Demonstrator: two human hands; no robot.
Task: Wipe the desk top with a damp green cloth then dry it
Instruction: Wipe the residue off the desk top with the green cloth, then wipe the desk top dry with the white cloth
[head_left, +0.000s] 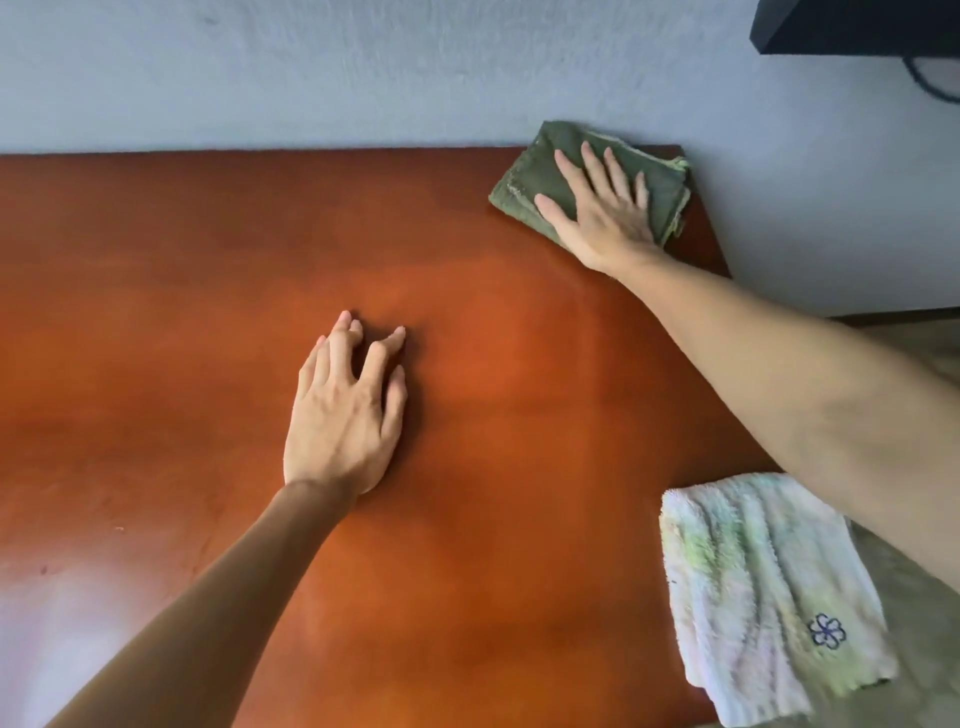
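Observation:
The orange-brown desk top (182, 322) fills most of the view. A folded green cloth (524, 179) lies at the desk's far right corner, against the wall. My right hand (602, 208) presses flat on the green cloth with its fingers spread. My left hand (345, 410) rests on the bare wood near the middle of the desk, fingers slightly curled and apart, holding nothing.
A pale, fluffy towel (769, 587) with a small blue flower mark hangs over the desk's near right edge. A grey wall (363, 67) runs along the back of the desk. A dark shelf (852, 26) with a cable juts out at the top right.

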